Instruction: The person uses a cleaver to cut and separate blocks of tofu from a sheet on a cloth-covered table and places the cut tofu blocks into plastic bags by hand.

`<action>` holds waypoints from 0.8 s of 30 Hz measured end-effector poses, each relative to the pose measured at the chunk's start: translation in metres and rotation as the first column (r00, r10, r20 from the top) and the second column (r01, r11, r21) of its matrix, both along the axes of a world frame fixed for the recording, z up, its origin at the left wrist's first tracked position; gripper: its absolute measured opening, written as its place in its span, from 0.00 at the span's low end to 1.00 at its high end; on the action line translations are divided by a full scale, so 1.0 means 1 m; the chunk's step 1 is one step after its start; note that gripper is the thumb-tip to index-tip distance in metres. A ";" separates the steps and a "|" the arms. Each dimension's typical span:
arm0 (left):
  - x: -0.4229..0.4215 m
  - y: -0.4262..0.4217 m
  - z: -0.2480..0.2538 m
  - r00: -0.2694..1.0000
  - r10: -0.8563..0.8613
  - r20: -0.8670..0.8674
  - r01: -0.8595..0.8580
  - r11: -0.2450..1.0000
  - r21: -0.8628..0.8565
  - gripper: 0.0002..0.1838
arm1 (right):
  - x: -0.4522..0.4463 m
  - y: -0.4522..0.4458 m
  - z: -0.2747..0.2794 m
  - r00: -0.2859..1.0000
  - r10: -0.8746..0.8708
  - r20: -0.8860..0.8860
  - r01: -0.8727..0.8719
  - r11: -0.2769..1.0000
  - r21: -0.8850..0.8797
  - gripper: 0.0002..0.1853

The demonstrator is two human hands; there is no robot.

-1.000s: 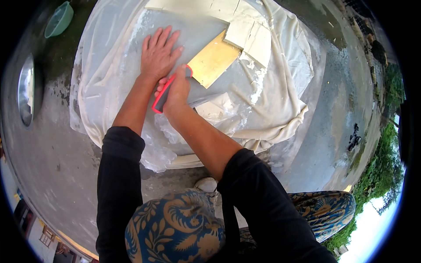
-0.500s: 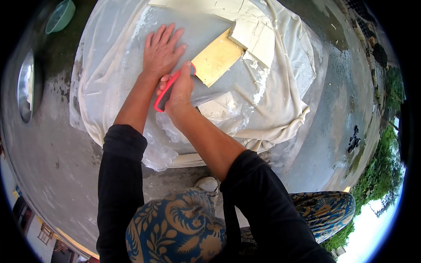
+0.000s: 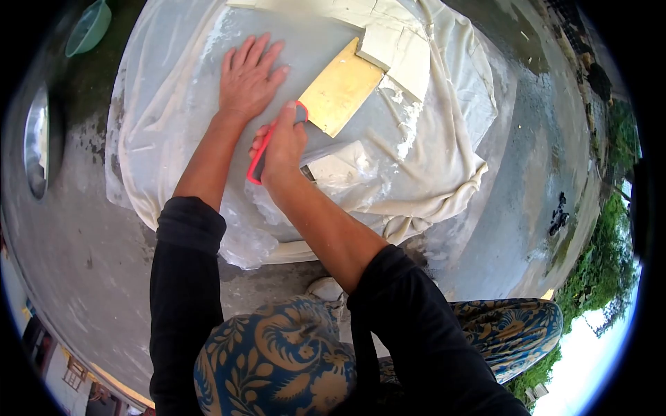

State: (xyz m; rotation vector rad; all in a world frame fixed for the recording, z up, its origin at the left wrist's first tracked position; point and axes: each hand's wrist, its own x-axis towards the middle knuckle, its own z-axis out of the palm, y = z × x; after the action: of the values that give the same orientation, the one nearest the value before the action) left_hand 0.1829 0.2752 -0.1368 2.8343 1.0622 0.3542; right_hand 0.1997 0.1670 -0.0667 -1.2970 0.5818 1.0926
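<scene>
Near the middle, the right hand (image 3: 284,147) is gripping a red-edged, dark grey handle (image 3: 259,162), its fingers closing around it; this grip is pinching nothing else that shows. The handle is slanting from near left to far right, and the broad, flat, yellowish rectangular blade (image 3: 340,87) is carrying on along roughly that line, so its long axis is pointing away from the grip toward the far right. Just to the near right of the blade, a pale piece under clear plastic film (image 3: 336,170) is lying on the cream cloth (image 3: 444,191). Slightly farther and to the left, the left hand (image 3: 248,80) is resting palm down on the flat grey surface (image 3: 305,52), fingers spreading apart and holding nothing. The cream-white, block-like slabs (image 3: 408,50) are lying far and right of both hands, and the blade's far end is meeting their near left edge, or nearly so; the right hand is reaching them through the tool, while the left is sitting apart. The slabs are looking smooth and matte on top, with thin dark cut lines running across and a straight, thick side showing, while white crumbs (image 3: 409,135) are scattering from their near edge over the cloth.
</scene>
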 end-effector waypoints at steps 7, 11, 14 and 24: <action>0.000 0.001 0.000 1.000 -0.001 0.003 0.001 1.000 -0.004 0.26 | 0.008 -0.002 0.024 0.998 0.037 -0.050 -0.035 0.999 0.023 0.23; 0.001 0.002 0.001 1.000 -0.004 -0.003 0.004 1.000 0.001 0.26 | 0.017 -0.006 0.037 0.991 0.052 -0.121 -0.047 0.998 0.045 0.22; 0.000 0.002 0.002 1.000 -0.009 -0.013 0.008 1.000 -0.030 0.26 | 0.022 -0.011 0.048 0.985 0.065 -0.161 -0.051 0.995 0.089 0.22; 0.034 0.010 0.035 0.884 0.383 0.267 -0.071 0.675 -0.734 0.27 | 0.046 -0.020 0.073 0.953 0.111 -0.282 -0.054 0.978 0.202 0.23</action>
State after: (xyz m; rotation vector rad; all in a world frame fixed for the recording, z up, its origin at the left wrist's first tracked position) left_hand 0.2166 0.2847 -0.1019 1.8340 1.1449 0.4098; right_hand 0.2453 0.1469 0.0059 -1.0066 0.6270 1.3894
